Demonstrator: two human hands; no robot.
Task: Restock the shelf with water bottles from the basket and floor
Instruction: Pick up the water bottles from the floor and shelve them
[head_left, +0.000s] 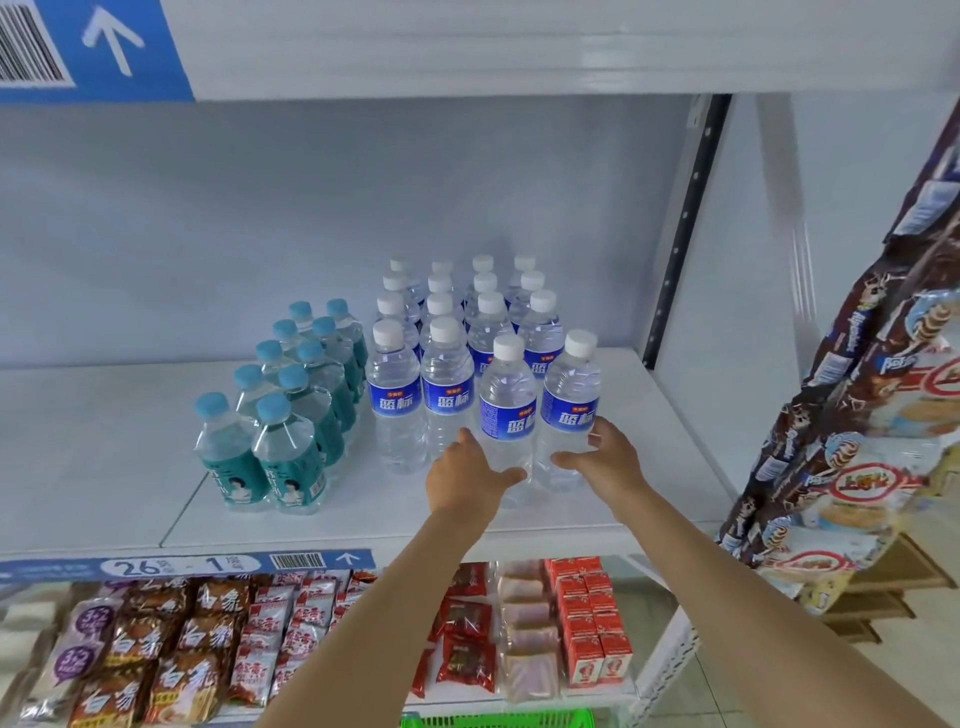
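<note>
Gripping: our left hand (464, 480) holds one front bottle (506, 415)
Right hand (605, 457): we grip its right neighbour (567, 410)
Shelf (363, 509): both upright

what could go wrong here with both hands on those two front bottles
1. The left hand and right hand each hold a blue-label bottle low down, so a hard push may tip one into the packed white-capped rows behind.
2. Both sit forward of their rows, nearer the shelf edge, and might fall if released carelessly.
</note>
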